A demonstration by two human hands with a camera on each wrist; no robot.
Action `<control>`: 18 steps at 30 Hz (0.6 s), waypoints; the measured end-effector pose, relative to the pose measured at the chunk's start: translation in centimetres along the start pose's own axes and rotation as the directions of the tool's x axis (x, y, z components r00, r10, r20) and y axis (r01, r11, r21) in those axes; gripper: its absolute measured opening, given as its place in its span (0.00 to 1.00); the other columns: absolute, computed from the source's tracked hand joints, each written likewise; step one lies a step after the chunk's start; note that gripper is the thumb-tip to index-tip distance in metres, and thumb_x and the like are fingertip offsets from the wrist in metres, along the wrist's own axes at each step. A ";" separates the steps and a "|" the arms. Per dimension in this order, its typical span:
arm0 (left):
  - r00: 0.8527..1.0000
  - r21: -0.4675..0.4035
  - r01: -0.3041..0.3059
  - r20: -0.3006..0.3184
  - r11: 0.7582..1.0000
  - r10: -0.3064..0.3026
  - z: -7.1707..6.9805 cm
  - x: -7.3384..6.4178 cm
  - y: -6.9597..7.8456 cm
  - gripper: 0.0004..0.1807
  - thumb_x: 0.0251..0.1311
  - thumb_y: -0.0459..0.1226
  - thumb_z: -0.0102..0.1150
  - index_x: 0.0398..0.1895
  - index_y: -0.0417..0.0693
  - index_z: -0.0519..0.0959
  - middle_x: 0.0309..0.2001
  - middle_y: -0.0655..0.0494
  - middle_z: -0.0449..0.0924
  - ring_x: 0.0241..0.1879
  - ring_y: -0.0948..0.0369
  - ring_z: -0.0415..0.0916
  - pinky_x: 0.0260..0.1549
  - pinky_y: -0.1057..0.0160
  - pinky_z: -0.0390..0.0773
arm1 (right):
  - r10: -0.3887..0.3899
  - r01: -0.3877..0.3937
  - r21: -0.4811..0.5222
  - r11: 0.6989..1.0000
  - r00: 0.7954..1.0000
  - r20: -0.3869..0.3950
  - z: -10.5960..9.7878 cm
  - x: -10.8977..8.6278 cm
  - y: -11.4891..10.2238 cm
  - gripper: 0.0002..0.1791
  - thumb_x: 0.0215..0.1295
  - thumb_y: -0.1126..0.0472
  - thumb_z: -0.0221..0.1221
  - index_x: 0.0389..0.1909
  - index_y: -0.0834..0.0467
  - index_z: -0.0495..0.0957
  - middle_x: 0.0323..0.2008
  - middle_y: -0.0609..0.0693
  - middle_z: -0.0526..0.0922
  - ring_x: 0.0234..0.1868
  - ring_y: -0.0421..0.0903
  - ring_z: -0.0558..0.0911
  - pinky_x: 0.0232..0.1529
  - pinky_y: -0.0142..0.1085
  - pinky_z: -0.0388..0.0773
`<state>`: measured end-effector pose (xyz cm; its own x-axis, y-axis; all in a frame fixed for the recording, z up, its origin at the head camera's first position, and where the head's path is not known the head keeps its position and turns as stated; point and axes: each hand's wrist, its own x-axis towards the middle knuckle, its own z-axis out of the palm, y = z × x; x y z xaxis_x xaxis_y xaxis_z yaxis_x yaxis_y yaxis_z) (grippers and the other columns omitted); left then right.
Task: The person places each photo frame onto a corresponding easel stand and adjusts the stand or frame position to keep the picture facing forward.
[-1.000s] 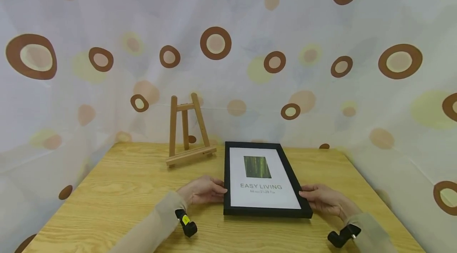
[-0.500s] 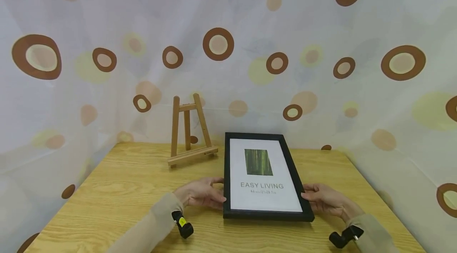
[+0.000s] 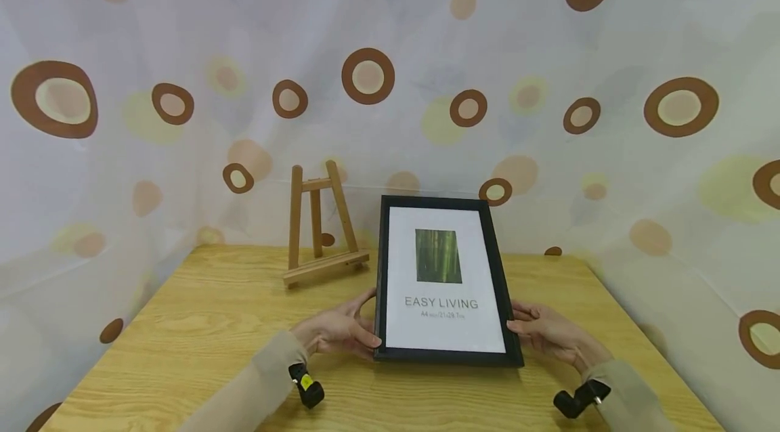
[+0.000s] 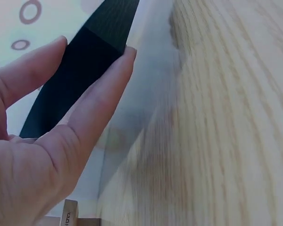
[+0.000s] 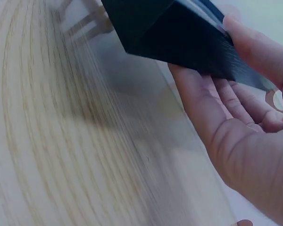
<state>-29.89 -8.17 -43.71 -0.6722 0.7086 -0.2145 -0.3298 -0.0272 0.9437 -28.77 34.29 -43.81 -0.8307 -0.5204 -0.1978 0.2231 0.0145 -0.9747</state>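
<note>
Grip, head view: two-handed. Left hand [image 3: 335, 332] and right hand [image 3: 551, 334] each hold a long side of the picture frame [image 3: 445, 276], toward its near end. Frame: one, rectangular; black moulding, white insert, small green picture [image 3: 439, 256] of upright stems, lettered EASY LIVING. Position: raised over the tabletop [image 3: 201, 324], tilted with far end higher; right of the display easel [image 3: 316, 222], nearer the person, apart from it. Easel: pale wood, splayed legs, crossbar, narrow ledge; upright, turned slightly. Tabletop: yellowish wood, long grain. Backdrop [image 3: 402, 134]: thin creased white sheet, printed with brown rings and pale dots. Handling, as judged: much of the weight probably lies beyond the hands; equal height and matched pressure should prevent twisting or tipping.

Left wrist view: flat, dark outer side of the moulding, set between two spread digits, one at each edge. Contact looks shallow; a deeper hold would likely be steadier.

Right wrist view: thumb [image 5: 264, 52] at the front face, fingers [image 5: 203, 99] beneath the back, apparently the better support to copy on the left. Corner: sharp, deep-sided, clear of the tabletop. Easel: blurred, beyond.
</note>
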 end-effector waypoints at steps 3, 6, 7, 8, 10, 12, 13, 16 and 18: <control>1.000 0.031 -0.015 -0.008 0.999 0.015 -0.2 -0.2 0.0 0.59 0.57 0.16 0.53 0.79 0.62 0.30 0.58 0.26 0.72 0.56 0.38 0.75 0.54 0.33 0.73 | -0.005 0.004 0.034 0.999 1.000 0.013 0.2 0.1 -0.1 0.47 0.74 0.67 0.51 0.74 0.69 0.23 0.74 0.73 0.42 0.59 0.44 0.78 0.63 0.43 0.75; 0.999 0.065 -0.035 -0.024 0.997 0.037 -0.5 -0.3 0.0 0.59 0.56 0.16 0.55 0.79 0.61 0.31 0.61 0.25 0.69 0.57 0.37 0.74 0.53 0.35 0.76 | 0.008 -0.010 0.073 0.997 1.000 0.024 0.4 0.2 -0.3 0.47 0.74 0.66 0.50 0.76 0.62 0.23 0.70 0.64 0.61 0.58 0.47 0.79 0.61 0.48 0.76; 0.999 0.074 -0.041 -0.030 0.996 0.043 -0.6 -0.3 0.0 0.58 0.56 0.17 0.55 0.79 0.60 0.33 0.60 0.26 0.70 0.55 0.38 0.75 0.52 0.36 0.77 | 0.016 -0.019 0.091 0.996 0.999 0.028 0.5 0.2 -0.3 0.47 0.75 0.66 0.50 0.76 0.60 0.23 0.67 0.60 0.65 0.58 0.49 0.79 0.61 0.50 0.76; 0.998 0.082 -0.044 -0.037 0.996 0.047 -0.7 -0.4 0.0 0.58 0.56 0.17 0.56 0.79 0.58 0.35 0.61 0.27 0.71 0.54 0.40 0.76 0.51 0.37 0.78 | 0.022 -0.026 0.104 0.994 0.999 0.041 0.6 0.2 -0.4 0.47 0.75 0.65 0.50 0.76 0.58 0.23 0.64 0.53 0.68 0.58 0.50 0.79 0.60 0.52 0.76; 0.997 0.097 -0.044 -0.056 0.994 0.050 -0.9 -0.5 0.0 0.55 0.55 0.18 0.57 0.79 0.53 0.38 0.61 0.28 0.71 0.51 0.44 0.79 0.50 0.40 0.80 | 0.031 -0.040 0.127 0.991 0.997 0.072 0.8 0.3 -0.5 0.47 0.75 0.66 0.49 0.76 0.54 0.21 0.62 0.51 0.71 0.58 0.51 0.79 0.60 0.56 0.75; 0.996 0.103 -0.040 -0.070 0.994 0.047 -0.9 -0.5 0.0 0.53 0.55 0.18 0.58 0.78 0.47 0.40 0.62 0.29 0.70 0.48 0.47 0.80 0.48 0.42 0.81 | 0.030 -0.045 0.131 0.990 0.993 0.116 0.9 0.4 -0.5 0.48 0.75 0.68 0.48 0.76 0.52 0.20 0.60 0.50 0.72 0.59 0.53 0.78 0.59 0.59 0.75; 0.996 0.103 -0.037 -0.071 0.994 0.045 -1.0 -0.6 0.0 0.52 0.55 0.19 0.58 0.78 0.45 0.41 0.63 0.30 0.69 0.48 0.49 0.80 0.48 0.42 0.81 | 0.027 -0.047 0.130 0.990 0.989 0.147 0.9 0.4 -0.5 0.49 0.75 0.70 0.48 0.76 0.50 0.19 0.61 0.50 0.72 0.59 0.54 0.78 0.59 0.60 0.74; 0.996 0.096 -0.039 -0.076 0.995 0.046 -1.1 -0.7 -0.1 0.49 0.55 0.19 0.58 0.77 0.42 0.44 0.62 0.31 0.69 0.46 0.51 0.80 0.48 0.44 0.82 | 0.022 -0.051 0.125 0.991 0.974 0.224 1.0 0.5 -0.5 0.52 0.73 0.75 0.46 0.75 0.45 0.16 0.63 0.53 0.71 0.61 0.57 0.76 0.57 0.64 0.73; 0.995 0.098 -0.044 -0.081 0.994 0.052 -1.1 -0.8 -0.1 0.49 0.55 0.19 0.58 0.77 0.41 0.45 0.61 0.32 0.71 0.45 0.51 0.80 0.47 0.45 0.83 | 0.021 -0.054 0.126 0.991 0.967 0.254 1.1 0.5 -0.4 0.53 0.72 0.77 0.45 0.74 0.42 0.15 0.64 0.55 0.69 0.61 0.59 0.76 0.56 0.66 0.72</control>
<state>-30.09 -9.49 -43.90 -0.7399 0.6469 -0.1846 -0.2331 0.0109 0.9724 -28.77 33.11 -43.37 -0.6687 -0.7202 -0.1850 0.3306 -0.0651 -0.9415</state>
